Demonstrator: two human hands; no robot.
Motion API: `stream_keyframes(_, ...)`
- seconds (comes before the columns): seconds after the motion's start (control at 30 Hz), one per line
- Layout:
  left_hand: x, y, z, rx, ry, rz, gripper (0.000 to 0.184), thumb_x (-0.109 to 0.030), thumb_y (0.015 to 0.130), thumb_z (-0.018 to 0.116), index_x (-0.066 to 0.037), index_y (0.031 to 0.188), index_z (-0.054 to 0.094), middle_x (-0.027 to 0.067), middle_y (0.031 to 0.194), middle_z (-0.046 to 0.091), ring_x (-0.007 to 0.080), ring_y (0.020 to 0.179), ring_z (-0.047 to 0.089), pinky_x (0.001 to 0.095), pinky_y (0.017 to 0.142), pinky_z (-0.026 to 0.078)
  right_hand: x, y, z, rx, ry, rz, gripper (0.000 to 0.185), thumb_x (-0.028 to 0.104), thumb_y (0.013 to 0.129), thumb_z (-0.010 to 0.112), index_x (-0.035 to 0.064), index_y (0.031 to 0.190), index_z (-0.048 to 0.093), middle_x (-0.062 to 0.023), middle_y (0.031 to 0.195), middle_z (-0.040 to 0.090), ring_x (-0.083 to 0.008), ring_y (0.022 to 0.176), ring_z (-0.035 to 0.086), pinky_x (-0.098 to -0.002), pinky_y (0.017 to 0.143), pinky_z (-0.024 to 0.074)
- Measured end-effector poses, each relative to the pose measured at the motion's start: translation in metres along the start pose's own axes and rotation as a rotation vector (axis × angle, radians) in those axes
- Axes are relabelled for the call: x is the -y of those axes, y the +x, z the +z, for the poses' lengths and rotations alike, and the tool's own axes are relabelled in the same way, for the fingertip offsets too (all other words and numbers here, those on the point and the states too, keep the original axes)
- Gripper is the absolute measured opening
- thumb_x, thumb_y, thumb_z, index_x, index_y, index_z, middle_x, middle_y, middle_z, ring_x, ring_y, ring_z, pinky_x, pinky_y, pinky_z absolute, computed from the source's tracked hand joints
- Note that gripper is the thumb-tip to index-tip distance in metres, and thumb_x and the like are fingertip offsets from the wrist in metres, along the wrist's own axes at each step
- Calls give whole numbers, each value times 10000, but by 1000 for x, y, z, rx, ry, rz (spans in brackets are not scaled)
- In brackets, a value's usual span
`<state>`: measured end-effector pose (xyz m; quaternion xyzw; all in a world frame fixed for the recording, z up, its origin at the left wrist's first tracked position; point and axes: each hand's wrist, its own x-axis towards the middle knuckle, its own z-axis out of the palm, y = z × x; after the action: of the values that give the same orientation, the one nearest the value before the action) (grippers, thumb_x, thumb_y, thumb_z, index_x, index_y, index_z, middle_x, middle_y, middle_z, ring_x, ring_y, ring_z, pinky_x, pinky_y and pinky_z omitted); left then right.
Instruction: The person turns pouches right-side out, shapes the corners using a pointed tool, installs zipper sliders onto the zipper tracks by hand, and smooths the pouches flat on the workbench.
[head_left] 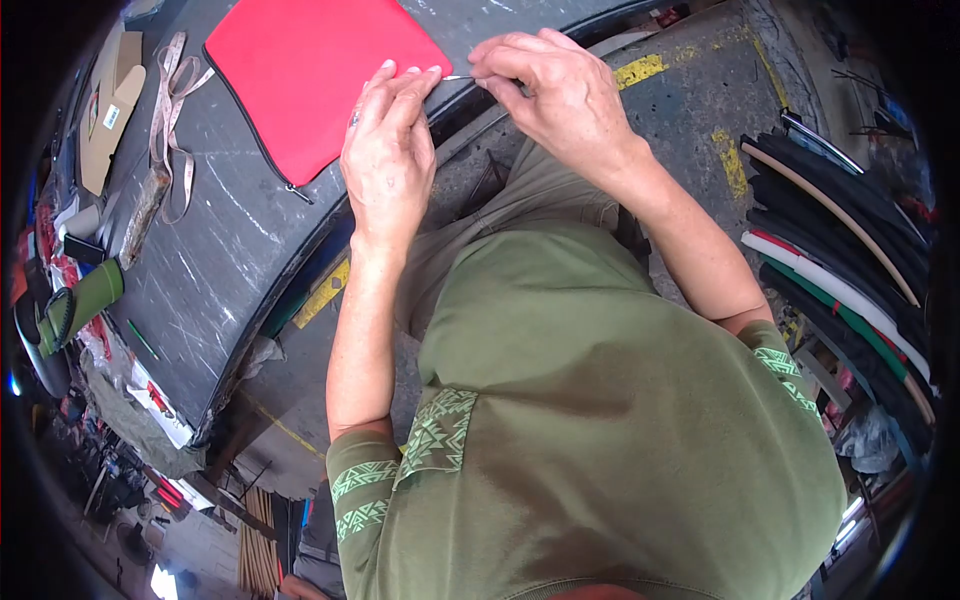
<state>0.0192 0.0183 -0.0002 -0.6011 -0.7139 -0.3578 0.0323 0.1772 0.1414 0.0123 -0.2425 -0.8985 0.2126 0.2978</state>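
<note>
A flat red fabric pouch (310, 75) with a black zipper along its edge lies on the dark worktable, and its zipper pull (298, 192) hangs at the near corner. My left hand (390, 150) grips the pouch's right corner, fingers on top and pressed together; a ring shows on one finger. My right hand (560, 95) is closed in a pinch just right of that corner. Between the two hands runs a thin shiny metal piece (458, 77), its right end in my right fingertips. Its exact kind is too small to tell.
On the dark worktable (220, 240), a measuring tape (170, 110) and a cardboard piece (112, 115) lie to the left. A green cylindrical item (90, 295) sits at the left edge. Rolls of material (840, 270) are stacked on the right. The table's curved edge passes below my hands.
</note>
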Motion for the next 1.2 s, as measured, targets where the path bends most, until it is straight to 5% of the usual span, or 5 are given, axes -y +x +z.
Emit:
stream_keyframes(0.33, 1, -1, -1, 23, 39, 34, 365, 68, 869, 651, -116, 1172, 741, 114, 1103, 717, 332, 1203, 653, 450, 1046, 525, -2, 0, 2, -47, -12, -12, 42, 103, 871, 693, 86, 902, 716, -18, 889, 721, -283, 747, 646, -376, 705, 555)
stream_keyframes(0.87, 7, -6, 5, 32, 196, 129, 412, 8, 889, 654, -169, 1256, 710, 87, 1158, 686, 313, 1230, 628, 478, 1100, 474, -15, 29, -28, -53, 55, 102, 162, 53, 884, 704, 51, 1045, 721, -81, 1085, 749, -245, 892, 709, -356, 859, 541)
stream_keyframes(0.97, 7, -6, 1, 65, 199, 132, 393, -23, 889, 670, -162, 1254, 710, 95, 1173, 677, 319, 1239, 619, 484, 1103, 469, -58, 65, -7, -282, 238, -144, 109, 106, 925, 709, 20, 991, 697, -91, 851, 676, -241, 769, 651, -376, 706, 526)
stream_keyframes(1.07, 1, -4, 1, 64, 186, 130, 376, -62, 888, 693, -154, 1252, 709, 105, 1180, 669, 327, 1247, 610, 490, 1103, 467, -77, 86, 12, -198, -267, -221, 83, 39, 936, 663, -2, 989, 712, -95, 899, 704, -228, 826, 674, -343, 752, 540)
stream_keyframes(1.2, 1, -8, -2, 96, 181, 76, 360, -140, 886, 734, -143, 1244, 706, 118, 1176, 660, 334, 1251, 602, 497, 1098, 467, 24, 75, -40, 139, 197, -389, 196, 80, 874, 679, 8, 1054, 704, -127, 948, 721, -270, 875, 704, -377, 803, 561)
